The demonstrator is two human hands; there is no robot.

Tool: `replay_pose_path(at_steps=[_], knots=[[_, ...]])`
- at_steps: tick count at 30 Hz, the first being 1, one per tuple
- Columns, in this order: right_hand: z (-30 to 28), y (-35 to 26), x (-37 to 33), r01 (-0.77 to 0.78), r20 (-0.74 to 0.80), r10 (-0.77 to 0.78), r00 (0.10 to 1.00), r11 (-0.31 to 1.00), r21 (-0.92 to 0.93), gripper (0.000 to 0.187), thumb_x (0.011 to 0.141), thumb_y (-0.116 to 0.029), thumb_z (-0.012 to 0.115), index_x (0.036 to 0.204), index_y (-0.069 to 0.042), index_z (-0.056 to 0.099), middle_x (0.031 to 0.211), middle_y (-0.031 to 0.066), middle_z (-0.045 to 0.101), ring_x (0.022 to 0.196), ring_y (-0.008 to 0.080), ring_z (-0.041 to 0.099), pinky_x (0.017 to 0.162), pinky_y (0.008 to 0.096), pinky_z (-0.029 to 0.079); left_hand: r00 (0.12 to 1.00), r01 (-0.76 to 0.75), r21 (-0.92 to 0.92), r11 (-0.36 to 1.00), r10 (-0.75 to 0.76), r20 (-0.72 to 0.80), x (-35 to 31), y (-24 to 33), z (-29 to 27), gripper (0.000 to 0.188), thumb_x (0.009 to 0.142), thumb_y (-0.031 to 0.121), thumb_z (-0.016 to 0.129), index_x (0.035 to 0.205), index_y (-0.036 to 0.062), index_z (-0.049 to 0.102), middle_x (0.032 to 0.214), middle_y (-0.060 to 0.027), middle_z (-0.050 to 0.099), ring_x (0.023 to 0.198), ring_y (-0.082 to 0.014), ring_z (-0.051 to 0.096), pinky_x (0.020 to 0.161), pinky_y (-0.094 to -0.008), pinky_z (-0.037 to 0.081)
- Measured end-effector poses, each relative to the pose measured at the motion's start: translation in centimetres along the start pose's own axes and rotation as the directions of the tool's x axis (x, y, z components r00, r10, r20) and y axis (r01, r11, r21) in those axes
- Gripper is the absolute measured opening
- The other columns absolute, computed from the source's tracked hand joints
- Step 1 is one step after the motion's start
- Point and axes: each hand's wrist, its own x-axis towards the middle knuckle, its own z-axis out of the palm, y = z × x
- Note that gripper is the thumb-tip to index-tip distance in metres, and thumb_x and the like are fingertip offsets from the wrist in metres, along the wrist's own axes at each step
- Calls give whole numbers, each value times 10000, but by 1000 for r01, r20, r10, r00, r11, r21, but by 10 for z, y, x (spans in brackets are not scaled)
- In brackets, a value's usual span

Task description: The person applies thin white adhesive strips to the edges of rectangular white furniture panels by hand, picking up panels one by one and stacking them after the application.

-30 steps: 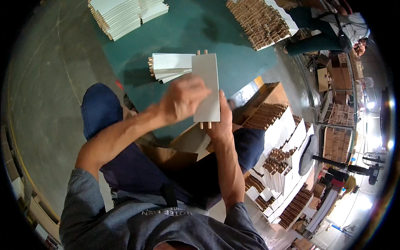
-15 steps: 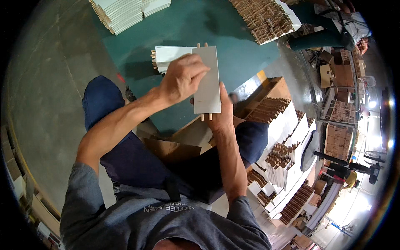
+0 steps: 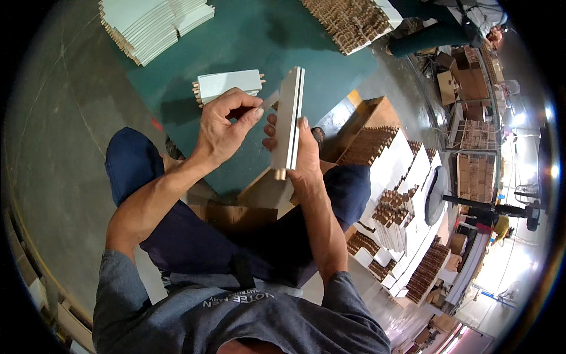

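Observation:
My right hand (image 3: 305,150) grips a white board with wooden dowels (image 3: 288,127) from below. The thumb lies along one side and fingertips show past the other. Tilted nearly edge-on, the board shows a dark line along its narrow side; round dowels stick out of its lower end. Left of it, my left hand (image 3: 227,124) is closed in a pinch on a small thin flat piece (image 3: 270,100), whose kind I cannot make out. Beyond that hand, a short stack of white boards with dowel ends (image 3: 229,84) lies on the green tabletop (image 3: 236,35).
A larger stack of white boards (image 3: 156,23) stands at the far left of the table, another doweled stack (image 3: 348,23) at the far right. Piled boards (image 3: 401,194) rise beside my right knee, near a black fan-like stand (image 3: 436,194). Another person's leg (image 3: 421,44) shows at upper right.
The board has turned from face-up to nearly edge-on in my right hand. My left hand has come off its face, leftward and slightly down, and the small thin piece now shows in its fingers.

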Motion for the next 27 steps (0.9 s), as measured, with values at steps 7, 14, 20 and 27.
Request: replay_pose_path(at_steps=[7,14,20,27], knots=[[6,6,4,-124,-145,97,985,975,-186,554,904,-313,563,1332,24,466,1003,127,630,834,180,655,719,309,563,991,128,-26,991,-127,34,0,1,-2,127,882,79,685,961,-20,692,878,-46,672,774,-110,631,711,-256,514],[27,5,-7,-136,-182,111,977,982,-132,551,1005,-407,353,1392,-23,435,1149,173,630,947,284,670,813,380,570,998,50,81,995,-54,42,2,-14,0,140,868,59,655,954,-43,697,840,-89,641,700,-152,618,627,-284,498],[33,5,-7,-184,-124,168,978,975,-127,568,1057,-453,270,1311,-14,525,1126,185,654,871,264,677,758,366,582,986,-127,283,951,153,-72,20,-16,-5,127,865,29,634,950,-35,703,832,-114,640,683,-194,628,602,-306,493],[11,2,-4,-185,-267,156,951,978,-90,504,1058,-457,320,1270,-60,547,1005,114,645,825,211,651,713,339,560,922,-384,311,869,347,169,-13,-8,25,71,855,37,661,896,-11,693,815,-121,643,742,-251,649,641,-353,525]])
